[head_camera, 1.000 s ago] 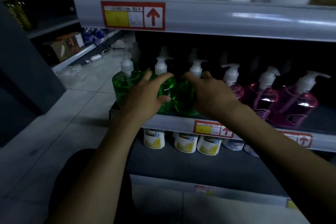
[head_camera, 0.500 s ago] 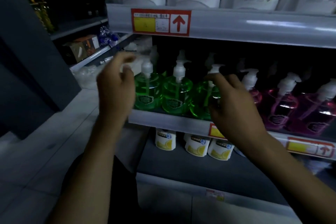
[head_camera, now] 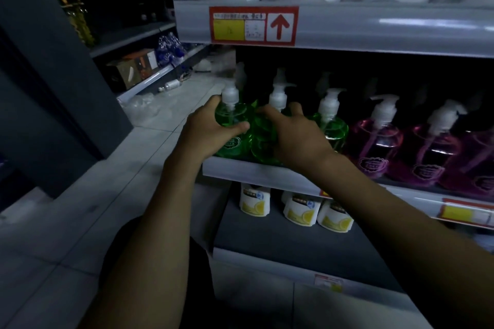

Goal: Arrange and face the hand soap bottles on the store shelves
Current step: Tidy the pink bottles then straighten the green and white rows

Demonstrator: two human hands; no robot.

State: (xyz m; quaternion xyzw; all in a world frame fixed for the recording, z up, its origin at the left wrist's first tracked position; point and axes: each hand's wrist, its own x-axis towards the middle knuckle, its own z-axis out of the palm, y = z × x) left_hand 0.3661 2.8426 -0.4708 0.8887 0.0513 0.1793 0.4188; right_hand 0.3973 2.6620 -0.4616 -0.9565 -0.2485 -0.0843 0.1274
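The left hand [head_camera: 205,133] is gripping the end translucent green pump bottle [head_camera: 233,115] at the front-left corner of the grey shelf [head_camera: 240,171]; the right hand [head_camera: 296,136] is clasping its green neighbour [head_camera: 263,139] alongside, probably squaring both so their labels face the aisle.

The left hand [head_camera: 208,131] grips the leftmost green soap bottle [head_camera: 235,115] at the left end of the middle shelf, thumb across its front. The right hand [head_camera: 296,139] curls round the second green bottle [head_camera: 263,139], which touches the first. A third green bottle [head_camera: 332,125] stands beside it, followed by pink bottles [head_camera: 374,141]. The front row stands along the shelf edge [head_camera: 240,169]. Lemon-labelled containers [head_camera: 254,201] occupy the shelf below.
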